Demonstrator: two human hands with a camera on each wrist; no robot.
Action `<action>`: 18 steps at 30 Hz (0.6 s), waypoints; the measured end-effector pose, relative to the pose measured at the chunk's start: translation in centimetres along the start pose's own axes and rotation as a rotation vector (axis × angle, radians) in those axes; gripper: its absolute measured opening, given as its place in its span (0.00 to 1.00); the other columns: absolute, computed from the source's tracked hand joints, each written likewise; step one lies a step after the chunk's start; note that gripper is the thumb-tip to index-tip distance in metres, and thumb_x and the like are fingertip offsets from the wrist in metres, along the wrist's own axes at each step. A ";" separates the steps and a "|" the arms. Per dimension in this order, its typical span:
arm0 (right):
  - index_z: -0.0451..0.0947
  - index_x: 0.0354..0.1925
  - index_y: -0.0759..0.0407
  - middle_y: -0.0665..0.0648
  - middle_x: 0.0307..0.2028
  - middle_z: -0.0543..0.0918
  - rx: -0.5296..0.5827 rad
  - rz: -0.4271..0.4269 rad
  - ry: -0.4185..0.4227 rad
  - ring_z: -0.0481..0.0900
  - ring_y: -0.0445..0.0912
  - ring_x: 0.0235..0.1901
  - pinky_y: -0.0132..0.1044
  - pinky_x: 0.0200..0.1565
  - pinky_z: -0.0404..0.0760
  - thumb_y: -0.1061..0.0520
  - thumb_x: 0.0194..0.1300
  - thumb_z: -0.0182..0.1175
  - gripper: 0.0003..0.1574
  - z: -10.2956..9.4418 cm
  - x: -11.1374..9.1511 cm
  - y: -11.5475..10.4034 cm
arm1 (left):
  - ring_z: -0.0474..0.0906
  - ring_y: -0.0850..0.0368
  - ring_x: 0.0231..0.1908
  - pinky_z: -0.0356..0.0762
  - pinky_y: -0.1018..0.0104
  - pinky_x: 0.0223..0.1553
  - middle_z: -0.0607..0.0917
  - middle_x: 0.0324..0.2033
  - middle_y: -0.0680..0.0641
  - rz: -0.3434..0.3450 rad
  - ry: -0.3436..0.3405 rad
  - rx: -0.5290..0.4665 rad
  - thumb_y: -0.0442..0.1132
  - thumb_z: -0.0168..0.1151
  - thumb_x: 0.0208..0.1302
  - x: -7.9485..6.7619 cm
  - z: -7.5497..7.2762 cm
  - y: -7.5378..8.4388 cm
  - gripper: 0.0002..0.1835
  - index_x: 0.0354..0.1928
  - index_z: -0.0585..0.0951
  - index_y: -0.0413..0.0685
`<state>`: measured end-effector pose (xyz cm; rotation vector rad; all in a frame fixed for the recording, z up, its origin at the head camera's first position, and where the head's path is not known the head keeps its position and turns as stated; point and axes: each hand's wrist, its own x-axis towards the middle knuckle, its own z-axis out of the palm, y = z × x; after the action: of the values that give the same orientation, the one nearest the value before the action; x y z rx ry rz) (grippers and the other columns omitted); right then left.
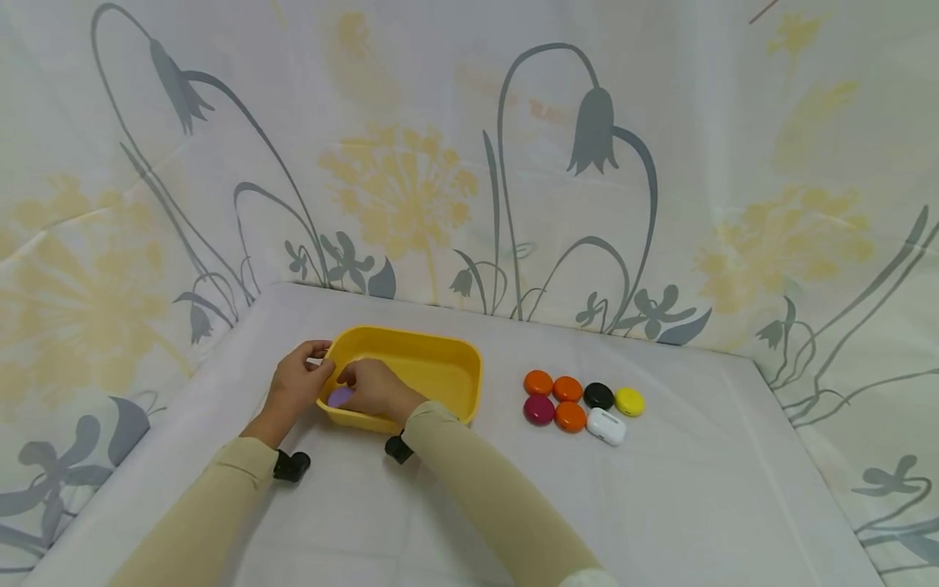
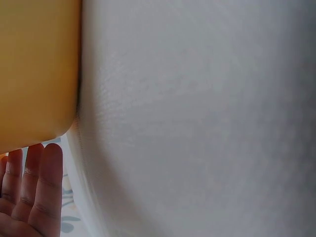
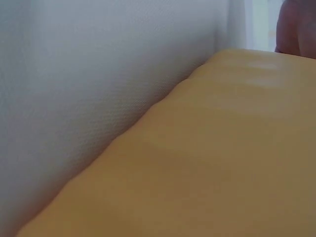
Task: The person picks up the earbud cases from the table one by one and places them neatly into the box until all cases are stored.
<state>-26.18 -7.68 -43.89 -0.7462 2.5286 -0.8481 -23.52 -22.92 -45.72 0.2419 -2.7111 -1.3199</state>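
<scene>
A yellow plastic tub [image 1: 440, 373] with rounded corners sits on the white-covered table. At its left end my left hand [image 1: 293, 379] holds the rim, thumb over the edge and the other fingers along the outside; in the left wrist view those fingers [image 2: 49, 173] extend up to the outer wall. My right hand [image 1: 377, 389] reaches over the near rim into the tub. Its fingers pinch a small purple disc [image 1: 340, 397] at the left end inside. Only the tub's near outer wall [image 3: 207, 148] fills the right wrist view, where the right hand's grip is out of sight.
Right of the tub lie several glossy round discs: orange [image 1: 570, 417], magenta [image 1: 539, 410], black [image 1: 598, 395] and yellow [image 1: 629, 401]. A white earbud case [image 1: 606, 426] lies among them. A flower-patterned cloth [image 1: 455, 163] hangs behind the table.
</scene>
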 end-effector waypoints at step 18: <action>0.82 0.47 0.57 0.47 0.36 0.84 -0.090 -0.106 -0.018 0.74 0.38 0.35 0.24 0.43 0.74 0.55 0.57 0.69 0.18 0.1 0.4 0.4 | 0.77 0.46 0.48 0.78 0.64 0.42 0.76 0.57 0.38 -0.002 -0.007 -0.003 0.44 0.51 0.67 0.0 0.1 -0.1 0.24 0.63 0.72 0.44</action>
<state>-26.60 -7.64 -44.29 -0.9194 2.5441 -0.7613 -23.57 -22.92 -45.88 0.2401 -2.7152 -1.3276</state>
